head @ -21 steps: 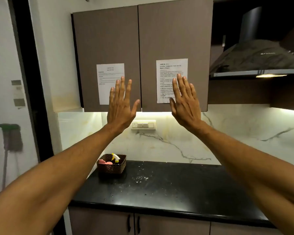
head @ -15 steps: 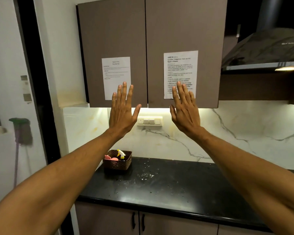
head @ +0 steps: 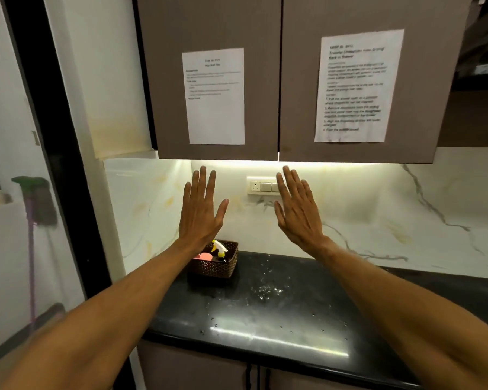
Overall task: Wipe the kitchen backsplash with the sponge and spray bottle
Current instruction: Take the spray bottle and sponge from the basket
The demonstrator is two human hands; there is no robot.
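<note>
Head view: sponge (head: 206, 256) and spray bottle (head: 219, 248) half-hidden inside basket (head: 215, 269).

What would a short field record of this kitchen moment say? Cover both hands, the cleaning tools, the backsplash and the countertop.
left hand: open, raised, empty
right hand: open, raised, empty
spray bottle: in the brown basket
sponge: pink, in the same basket
backsplash: pale marble, yellowish marks
countertop: black, scattered droplets

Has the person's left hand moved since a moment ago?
Yes, downward: the left hand earlier overlapped the cabinet door; now its fingertips sit below the door's bottom edge, over the backsplash.
</note>
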